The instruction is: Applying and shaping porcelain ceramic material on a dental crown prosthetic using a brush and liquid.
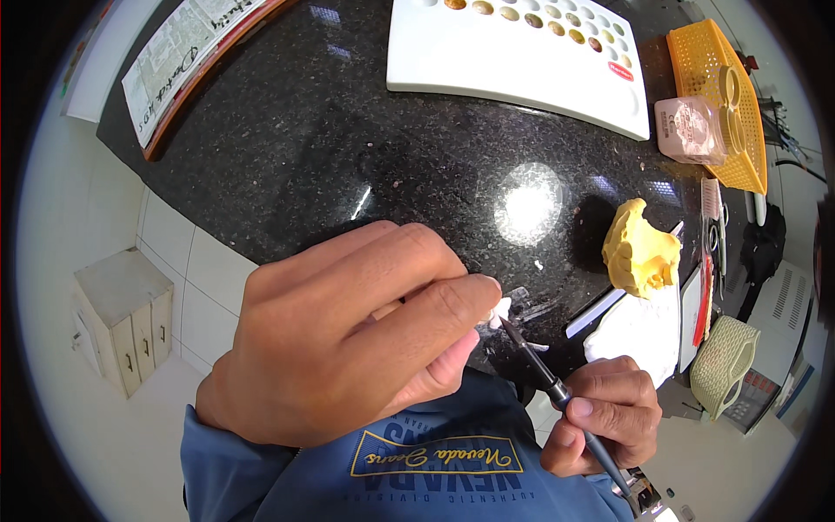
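My left hand (348, 331) is closed, its fingertips pinching a small white piece (499, 313) that looks like a dental crown; most of it is hidden behind the fingers. In my right hand (609, 413) is a slim dark-handled brush (557, 391), gripped like a pen between thumb and fingers. The pointed dark tip of the brush meets the white piece, or comes very near it. Under them, smears and crumbs of white material lie on the black speckled counter (391, 165). A yellow dental cast (641, 248) stands right of the hands.
Beyond the cast are a white mixing palette (522, 78) with coloured wells, a squat jar (687, 130) and an orange basket (746, 161). A white cloth (639, 331) lies beside the cast, near a red-handled tool (703, 304). A framed sheet (187, 65) sits far left.
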`<action>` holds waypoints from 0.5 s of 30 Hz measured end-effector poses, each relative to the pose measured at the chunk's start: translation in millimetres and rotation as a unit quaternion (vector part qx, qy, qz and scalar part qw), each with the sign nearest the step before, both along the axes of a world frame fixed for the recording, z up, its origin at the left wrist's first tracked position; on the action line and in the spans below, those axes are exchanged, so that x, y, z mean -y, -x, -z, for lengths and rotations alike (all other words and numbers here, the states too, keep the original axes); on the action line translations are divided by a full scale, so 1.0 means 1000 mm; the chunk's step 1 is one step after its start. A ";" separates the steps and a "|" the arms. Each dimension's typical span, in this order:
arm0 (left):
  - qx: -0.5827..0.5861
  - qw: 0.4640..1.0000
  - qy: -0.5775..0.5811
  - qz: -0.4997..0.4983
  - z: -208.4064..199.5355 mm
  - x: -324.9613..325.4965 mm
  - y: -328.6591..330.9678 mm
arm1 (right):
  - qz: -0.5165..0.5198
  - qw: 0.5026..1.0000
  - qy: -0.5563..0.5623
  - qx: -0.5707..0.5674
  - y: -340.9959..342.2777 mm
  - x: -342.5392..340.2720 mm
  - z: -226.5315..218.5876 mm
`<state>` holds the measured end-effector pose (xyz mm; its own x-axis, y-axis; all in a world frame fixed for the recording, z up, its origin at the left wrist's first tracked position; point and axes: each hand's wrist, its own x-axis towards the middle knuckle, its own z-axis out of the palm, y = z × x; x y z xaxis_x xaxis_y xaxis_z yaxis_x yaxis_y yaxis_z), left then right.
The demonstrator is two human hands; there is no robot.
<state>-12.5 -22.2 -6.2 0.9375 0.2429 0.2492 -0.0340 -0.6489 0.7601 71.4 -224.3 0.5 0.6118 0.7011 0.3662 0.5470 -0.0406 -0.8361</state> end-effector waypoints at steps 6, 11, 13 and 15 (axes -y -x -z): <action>-0.007 1.000 0.012 -0.004 -0.001 0.000 0.001 | -0.003 1.000 -0.001 0.006 0.001 -0.001 0.001; -0.011 1.000 0.016 0.003 -0.001 0.000 0.001 | 0.000 1.000 -0.001 0.010 0.001 -0.002 0.001; -0.011 1.000 0.014 0.003 0.000 -0.001 0.001 | 0.000 1.000 0.003 0.002 0.001 -0.002 0.001; -0.006 1.000 0.016 0.006 0.001 -0.001 0.000 | -0.021 1.000 0.009 0.016 -0.001 0.001 0.003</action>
